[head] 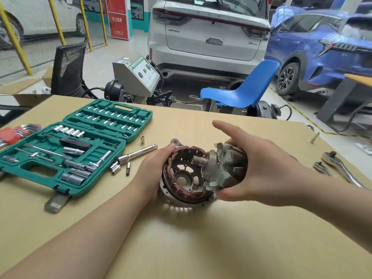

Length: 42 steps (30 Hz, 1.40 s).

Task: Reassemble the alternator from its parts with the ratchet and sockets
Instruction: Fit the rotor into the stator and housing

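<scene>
Stator (181, 156): glossy copper windings; rotor (227, 168): dull grey metal.

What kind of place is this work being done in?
Most likely a car repair workshop or training garage. A white car and a blue car stand parked on the floor behind the table, where an open green socket set case lies.

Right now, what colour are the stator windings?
Copper-brown, a reddish wire ring on the stator windings inside the silver housing. Head view, the only one, shows it clearly.
</scene>
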Each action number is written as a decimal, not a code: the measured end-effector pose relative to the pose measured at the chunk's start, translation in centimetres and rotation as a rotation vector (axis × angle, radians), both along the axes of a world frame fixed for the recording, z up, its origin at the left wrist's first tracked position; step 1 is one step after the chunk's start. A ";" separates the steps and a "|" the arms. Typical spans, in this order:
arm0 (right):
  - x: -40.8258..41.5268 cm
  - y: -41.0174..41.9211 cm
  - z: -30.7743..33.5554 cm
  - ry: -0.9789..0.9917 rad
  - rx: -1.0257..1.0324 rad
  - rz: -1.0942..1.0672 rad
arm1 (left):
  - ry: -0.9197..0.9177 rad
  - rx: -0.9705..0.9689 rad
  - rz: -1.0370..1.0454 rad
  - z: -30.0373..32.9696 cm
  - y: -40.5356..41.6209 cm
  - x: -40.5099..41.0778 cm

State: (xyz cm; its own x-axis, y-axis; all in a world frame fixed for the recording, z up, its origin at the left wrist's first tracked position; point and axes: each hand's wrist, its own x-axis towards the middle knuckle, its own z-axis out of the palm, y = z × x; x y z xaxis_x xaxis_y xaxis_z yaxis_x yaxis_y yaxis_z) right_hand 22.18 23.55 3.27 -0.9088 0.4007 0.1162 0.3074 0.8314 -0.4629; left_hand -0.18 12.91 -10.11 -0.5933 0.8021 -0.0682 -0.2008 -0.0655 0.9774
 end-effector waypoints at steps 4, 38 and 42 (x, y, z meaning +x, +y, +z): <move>-2.2 0.0 1.4 -0.154 0.189 0.058 | 0.183 -0.169 0.082 0.3 -0.1 -0.7; -8.8 -1.3 6.9 -0.438 0.614 0.300 | 0.514 0.084 -0.342 9.1 -0.4 -0.3; -8.6 -0.8 7.4 -0.451 0.588 0.317 | 0.443 0.117 -0.496 10.6 0.2 -0.4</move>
